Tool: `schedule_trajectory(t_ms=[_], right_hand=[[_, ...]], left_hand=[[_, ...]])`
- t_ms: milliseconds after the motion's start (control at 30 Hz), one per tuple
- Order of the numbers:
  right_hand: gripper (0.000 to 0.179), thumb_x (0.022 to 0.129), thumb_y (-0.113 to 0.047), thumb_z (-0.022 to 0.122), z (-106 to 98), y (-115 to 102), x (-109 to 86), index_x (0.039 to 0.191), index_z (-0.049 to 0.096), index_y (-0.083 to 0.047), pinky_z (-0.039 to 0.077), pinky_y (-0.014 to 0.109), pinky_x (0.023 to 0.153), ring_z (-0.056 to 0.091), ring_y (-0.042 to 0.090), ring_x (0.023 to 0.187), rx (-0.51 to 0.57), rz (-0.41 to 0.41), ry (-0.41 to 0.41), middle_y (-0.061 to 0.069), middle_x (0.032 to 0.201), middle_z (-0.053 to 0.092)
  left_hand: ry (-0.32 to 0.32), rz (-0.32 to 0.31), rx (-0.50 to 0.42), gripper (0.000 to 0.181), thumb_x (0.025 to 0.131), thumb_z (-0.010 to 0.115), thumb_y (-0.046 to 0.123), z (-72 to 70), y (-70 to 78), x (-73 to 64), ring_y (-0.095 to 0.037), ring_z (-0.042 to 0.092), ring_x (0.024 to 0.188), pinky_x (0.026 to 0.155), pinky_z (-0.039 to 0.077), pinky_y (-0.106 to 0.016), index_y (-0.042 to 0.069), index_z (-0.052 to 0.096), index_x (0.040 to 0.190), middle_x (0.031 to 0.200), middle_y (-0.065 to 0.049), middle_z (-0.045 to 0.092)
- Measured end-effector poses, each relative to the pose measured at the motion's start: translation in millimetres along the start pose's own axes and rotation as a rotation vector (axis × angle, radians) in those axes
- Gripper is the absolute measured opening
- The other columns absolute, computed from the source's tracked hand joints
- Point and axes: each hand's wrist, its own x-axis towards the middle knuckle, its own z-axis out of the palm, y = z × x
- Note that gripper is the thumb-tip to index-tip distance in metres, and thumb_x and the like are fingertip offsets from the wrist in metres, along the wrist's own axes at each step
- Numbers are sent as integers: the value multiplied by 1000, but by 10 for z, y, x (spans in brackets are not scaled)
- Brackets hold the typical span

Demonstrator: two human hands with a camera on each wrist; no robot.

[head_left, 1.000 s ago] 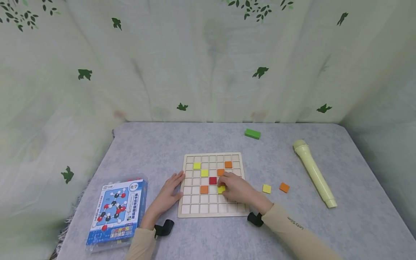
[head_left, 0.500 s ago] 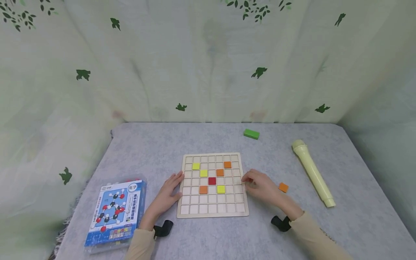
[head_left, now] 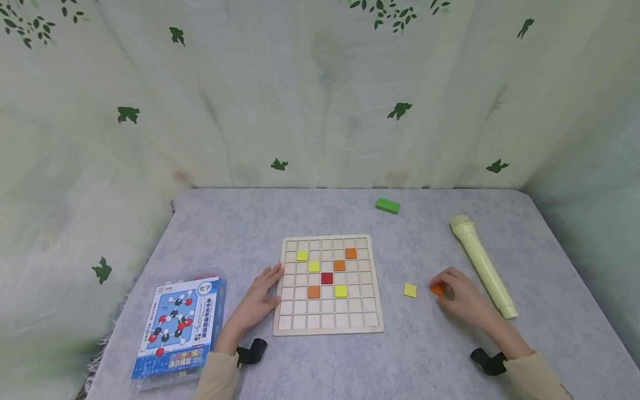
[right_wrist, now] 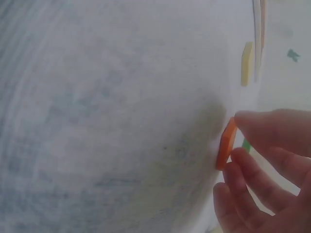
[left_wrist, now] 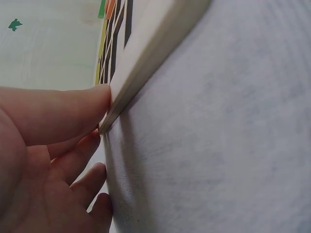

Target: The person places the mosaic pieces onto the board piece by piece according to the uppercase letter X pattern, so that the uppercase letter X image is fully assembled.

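Note:
A square wooden grid board (head_left: 350,319) lies mid-table, holding yellow, orange and red square tiles in several of its cells. My left hand (head_left: 258,296) rests at the board's left edge, fingers extended. In the left wrist view its thumb (left_wrist: 73,109) touches the board's side (left_wrist: 146,63). To the right of the board, my right hand (head_left: 462,297) pinches an orange tile (head_left: 437,289) between thumb and fingers. The right wrist view has this orange tile (right_wrist: 226,144) tilted at the fingertips, close over the cloth. A loose yellow tile (head_left: 410,290) lies between the board and this hand.
A cream microphone-shaped stick (head_left: 482,266) lies right of my right hand. A green block (head_left: 388,205) sits near the back edge. At left is a blue-and-white boxed molecular model set (head_left: 177,328). A pale curtain (head_left: 320,111) hangs behind the table.
My right hand has let go of a yellow tile on the board and moved right, past the loose yellow tile, to the orange tile, which it now pinches. My left hand stays put.

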Motion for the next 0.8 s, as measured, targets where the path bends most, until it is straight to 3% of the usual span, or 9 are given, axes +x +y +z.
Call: schedule_trajectory(t_ms=[200,333,500,667,800], right_hand=[[26,74,6,75,23,34,22,95,66,-6,50,35,71,55,19,83,-24,19,20,2,93,56],[24,76,4,74,32,-72,104,95,65,-6,51,35,72,56,18,84,7,43,12,1,93,57],[23,77,2,73,176,-417,283,96,65,-8,51,32,72,56,14,83,104,-29,-43,-3,93,57],[22,78,-1,72,488,-879,468,97,64,-11,50,29,74,53,12,85,161,-160,-168,-5,97,57],[19,81,-4,70,758,-1273,628,98,65,-13,47,25,78,51,10,87,145,-255,-279,-7,97,57]], left_hand=[[-1,-2,4,62,87,59,-7,-5,19,-2,-40,9,142,112,9,-58,-6,34,144,154,-18,24],[-5,-10,4,62,87,58,-7,-4,24,2,-39,9,143,112,9,-57,-6,34,144,154,-17,24],[-10,-16,3,62,87,58,-7,-8,12,-3,-39,8,143,112,8,-57,-5,34,145,155,-17,24],[-10,-11,1,62,87,58,-7,-10,17,-5,-39,8,143,112,8,-57,-6,34,145,155,-17,23],[-8,-7,2,62,87,58,-7,-11,17,-6,-40,8,142,112,8,-57,-6,34,145,155,-17,23]])
